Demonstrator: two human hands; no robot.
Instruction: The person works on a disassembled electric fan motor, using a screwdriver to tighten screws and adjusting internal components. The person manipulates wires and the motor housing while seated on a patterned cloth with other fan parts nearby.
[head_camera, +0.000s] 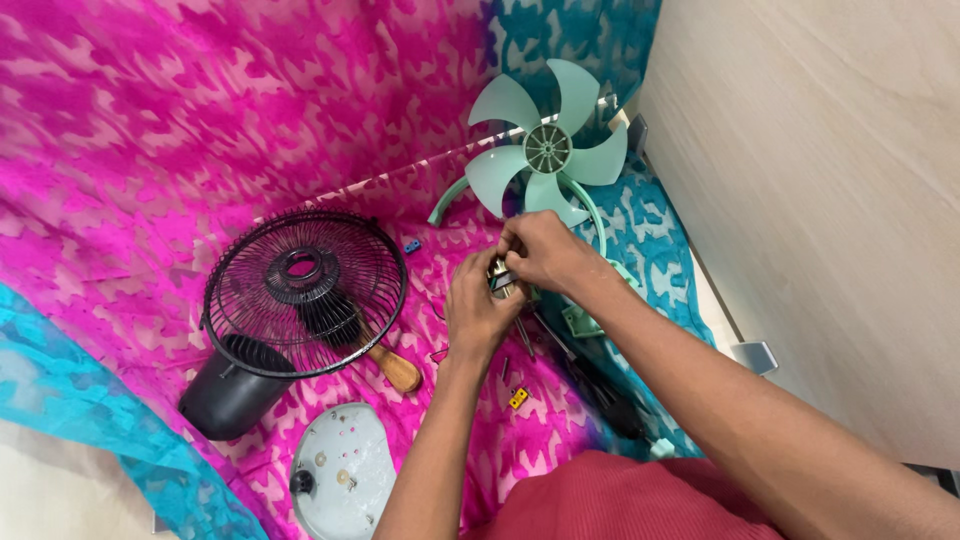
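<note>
Both hands meet over a small metal part (501, 279): left hand (478, 312) below, right hand (545, 253) above. Black fan grille (305, 292) left, mint fan blade (547, 148) behind.

I see a small dark metal part (501, 279) pinched between the fingertips of both my hands, mostly hidden by them, with a thin metal rod (524, 335) hanging below my fingers.

Pink-and-teal patterned cloth (150, 150) looks soft and matt; the mint fan blade (548, 150) is smooth plastic, the black grille (305, 290) thin wire, the brush handle (395, 368) glossy wood, the wall panel (830, 200) pale wood-grain.
</note>
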